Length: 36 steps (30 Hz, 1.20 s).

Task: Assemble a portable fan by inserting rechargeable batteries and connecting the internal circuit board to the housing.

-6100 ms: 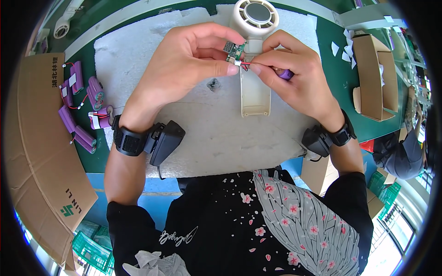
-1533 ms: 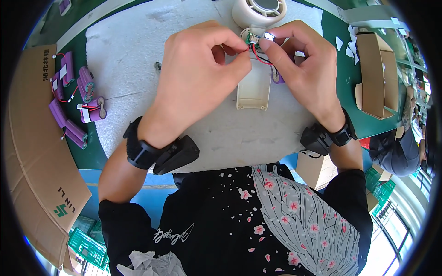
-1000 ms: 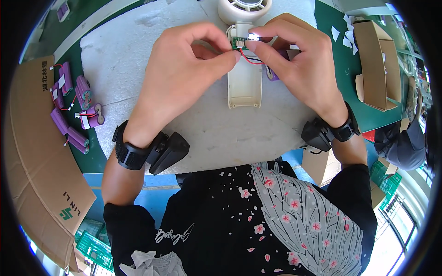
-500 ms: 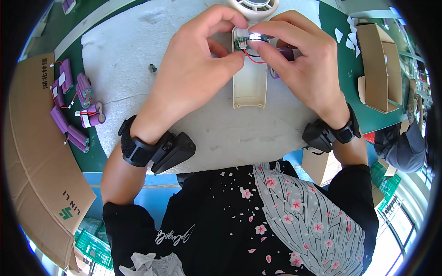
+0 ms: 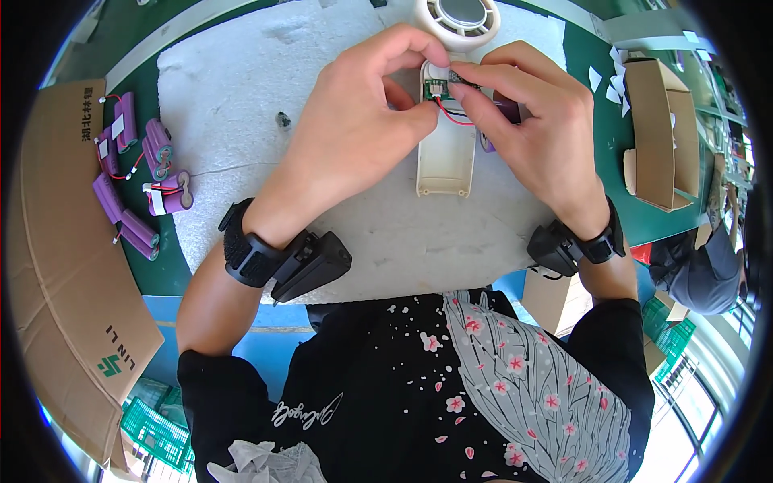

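Note:
A cream handheld fan (image 5: 445,165) lies with its handle shell open and its round head at the far end. Inside the handle sits a small green circuit board (image 5: 436,88) with red and dark wires. My left hand (image 5: 354,129) grips the handle's left side, index finger at the top and thumb beside the board. The thumb and index finger of my right hand (image 5: 547,121) pinch at the right part of the board, partly hiding it. A purple battery pack (image 5: 506,109) shows partly behind my right fingers, right of the handle.
Purple battery packs (image 5: 159,149) lie at the left on the green table, beside a large cardboard box (image 5: 64,266). A pale foam sheet (image 5: 233,105) covers the work area. An open carton (image 5: 664,133) and white paper scraps (image 5: 618,80) are at the right. Another person (image 5: 700,270) is at far right.
The bright white light on the board has gone out. The fan and both hands appear slightly lower and further right in view; the grips look much the same.

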### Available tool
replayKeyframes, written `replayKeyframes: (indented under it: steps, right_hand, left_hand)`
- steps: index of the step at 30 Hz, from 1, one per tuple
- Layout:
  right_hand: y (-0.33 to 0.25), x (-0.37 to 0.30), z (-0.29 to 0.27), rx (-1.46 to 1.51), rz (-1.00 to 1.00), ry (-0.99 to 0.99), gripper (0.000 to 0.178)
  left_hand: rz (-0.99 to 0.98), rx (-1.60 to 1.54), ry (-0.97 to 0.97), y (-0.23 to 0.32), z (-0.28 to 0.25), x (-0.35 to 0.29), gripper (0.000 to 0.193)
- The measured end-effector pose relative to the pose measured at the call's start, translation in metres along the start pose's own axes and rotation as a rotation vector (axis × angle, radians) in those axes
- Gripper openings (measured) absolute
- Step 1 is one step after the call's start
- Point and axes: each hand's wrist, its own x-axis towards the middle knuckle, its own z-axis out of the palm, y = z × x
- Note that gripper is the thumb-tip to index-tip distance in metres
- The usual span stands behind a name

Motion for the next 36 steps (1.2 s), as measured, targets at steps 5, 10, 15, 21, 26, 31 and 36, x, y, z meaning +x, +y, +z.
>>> replayKeyframes:
  steps: [5,10,15,21,26,31,36]
  right_hand:
    - [-0.004,0.005,0.0,-0.074,-0.035,-0.019,0.017]
    - [-0.008,0.003,0.0,0.051,0.11,0.012,0.017]
    - [-0.006,0.002,-0.002,0.161,0.256,-0.022,0.016]
    - [0.0,0.0,-0.007,0.271,0.259,-0.186,0.015]
    - [0.001,-0.001,-0.009,0.277,0.232,-0.221,0.016]
    - [0.002,0.003,-0.011,0.27,0.21,-0.233,0.019]
    - [0.012,0.005,-0.005,0.187,0.101,-0.122,0.025]
  left_hand:
    - [-0.019,-0.007,0.003,0.004,-0.004,0.0,0.032]
    - [0.091,0.161,-0.025,0.003,-0.005,0.001,0.03]
    - [0.039,0.13,-0.041,0.011,-0.003,-0.001,0.028]
    - [0.065,0.174,-0.053,0.016,-0.005,0.001,0.028]
    - [0.097,0.194,-0.091,0.011,-0.009,0.002,0.03]
    - [0.153,0.09,-0.069,0.002,-0.008,0.007,0.032]
    - [0.17,-0.016,0.024,-0.006,-0.011,0.012,0.033]
